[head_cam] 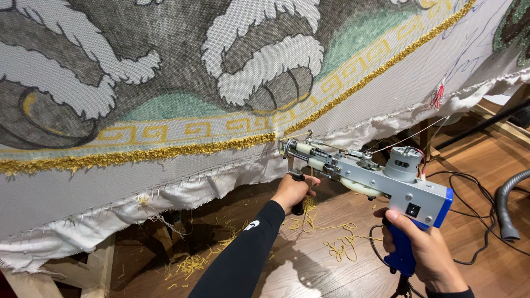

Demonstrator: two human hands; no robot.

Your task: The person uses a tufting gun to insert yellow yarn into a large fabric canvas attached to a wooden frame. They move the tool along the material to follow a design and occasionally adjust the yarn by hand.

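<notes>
This was a workshop where rugs got made. A big grey cloth (165, 182) was pulled tight over a wooden frame (102, 265), and it had a picture drawn on it with green, white and grey parts. A fuzzy gold yarn line (165, 152) ran across the cloth. A tufting gun (375, 176) with a blue handle was pressed against it. Bits of yellow yarn (331, 243) lay all over the wooden floor (309, 276). Black cords (469, 198) and a grey vacuum hose (505, 204) lay on the floor too.
</notes>
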